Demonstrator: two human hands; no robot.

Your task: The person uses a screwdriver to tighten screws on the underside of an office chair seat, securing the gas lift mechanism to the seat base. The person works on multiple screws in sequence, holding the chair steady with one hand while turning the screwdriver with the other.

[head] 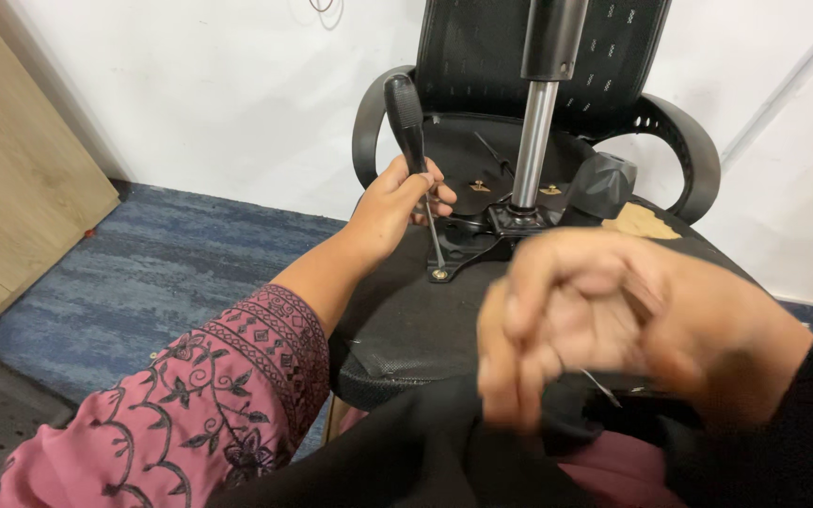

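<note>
The left hand [392, 202] grips one screwdriver [413, 150] on a screw [439, 275] at six o'clock of the chair's one gas cylinder [536, 127], while the blurred right hand [604, 320] curls half-closed, its hold unclear.

Light: even, bright, indoor | shadows: soft, faint on wall | glare: streak on chrome column [533, 141] | blur: right hand [604, 320] motion-smeared, near lens | left hand [390, 207] rendered sharp

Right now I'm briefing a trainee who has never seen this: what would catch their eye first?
First, the left hand at centre, holding a black-handled screwdriver tip-down on a screw in the metal plate under an overturned black office chair. Then the blurred right hand close to the camera, and the chrome gas cylinder rising from the plate.
</note>
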